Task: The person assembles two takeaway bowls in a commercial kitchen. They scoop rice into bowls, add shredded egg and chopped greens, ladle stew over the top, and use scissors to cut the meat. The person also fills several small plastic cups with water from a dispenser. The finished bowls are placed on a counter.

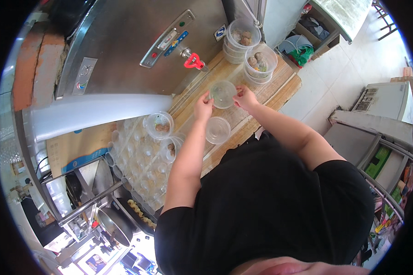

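Between my two hands is a clear round plastic tub (pixel 223 95), above the wooden board. My left hand (pixel 203 107) pinches its rim on the left. On the opposite side, the fingers of my right hand (pixel 246 98) are closed on the rim. Closer to my body, another clear round tub or lid (pixel 218 130) rests on the wooden board (pixel 195 98). Just beyond my right hand stands a stack of tubs with meatballs in the top one (pixel 260 64). Behind it is a second stack with brown food in its top tub (pixel 244 36).
Left of my left forearm, many nested clear tubs (pixel 140 158) lie close together; two tubs with food (pixel 160 127) sit on them. A steel tank with a red-handled tap (pixel 194 61) overhangs the board's far side. A pan (pixel 114 225) is at lower left.
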Demonstrator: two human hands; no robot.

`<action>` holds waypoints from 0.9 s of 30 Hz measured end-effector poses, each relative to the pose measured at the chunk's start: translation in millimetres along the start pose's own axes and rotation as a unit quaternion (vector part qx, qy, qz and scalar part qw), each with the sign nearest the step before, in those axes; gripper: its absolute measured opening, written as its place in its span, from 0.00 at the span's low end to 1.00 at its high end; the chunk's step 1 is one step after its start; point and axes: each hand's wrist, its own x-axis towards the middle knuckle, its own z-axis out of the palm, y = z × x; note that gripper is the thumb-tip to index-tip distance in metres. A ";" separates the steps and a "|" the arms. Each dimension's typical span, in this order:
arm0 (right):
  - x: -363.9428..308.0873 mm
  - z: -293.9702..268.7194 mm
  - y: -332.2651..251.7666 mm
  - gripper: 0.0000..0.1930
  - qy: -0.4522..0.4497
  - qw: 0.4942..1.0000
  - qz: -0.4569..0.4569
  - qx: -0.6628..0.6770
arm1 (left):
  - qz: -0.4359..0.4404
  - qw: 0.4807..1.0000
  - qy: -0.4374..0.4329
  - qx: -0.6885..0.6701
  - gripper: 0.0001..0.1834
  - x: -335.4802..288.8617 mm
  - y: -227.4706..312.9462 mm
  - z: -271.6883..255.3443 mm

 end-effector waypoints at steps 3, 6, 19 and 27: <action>-7.3 -14.2 10.5 0.27 0.029 0.992 -0.033 -0.120 | 0.005 0.997 -0.047 0.065 0.25 -9.8 15.9 7.2; -25.6 -46.1 26.8 0.29 0.005 0.995 0.004 -0.104 | 0.123 0.973 -0.026 0.196 0.25 -41.7 26.6 21.8; -77.2 -118.7 52.7 0.24 0.019 0.998 -0.045 -0.035 | 0.017 0.864 0.428 0.266 0.25 -88.7 -19.4 -191.4; -69.1 -131.1 33.6 0.23 0.027 0.998 -0.062 0.014 | 0.026 0.893 0.408 0.189 0.16 -88.4 -26.7 -198.9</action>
